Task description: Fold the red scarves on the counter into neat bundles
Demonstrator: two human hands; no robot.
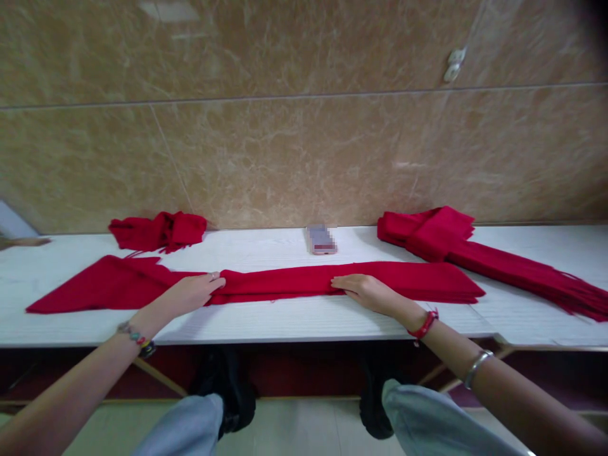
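Note:
A long red cloth (280, 283), which looks like a scarf folded into a strip, lies lengthwise along the white tabletop. Its left end spreads into a flat triangle, and layered edges show at its right end. My left hand (192, 294) is closed on the strip where it narrows beside the triangle; the thumb is hidden. Over the right half of the strip, my right hand (363, 290) rests with its fingers stretched out flat on the cloth.
A crumpled red cloth (156, 232) sits at the back left, against the tan wall (285, 158). A phone (322, 240) lies behind the strip. At right is a stack of folded red cloths (427, 231) with a long tail. The white table (294, 323) ends just before my knees.

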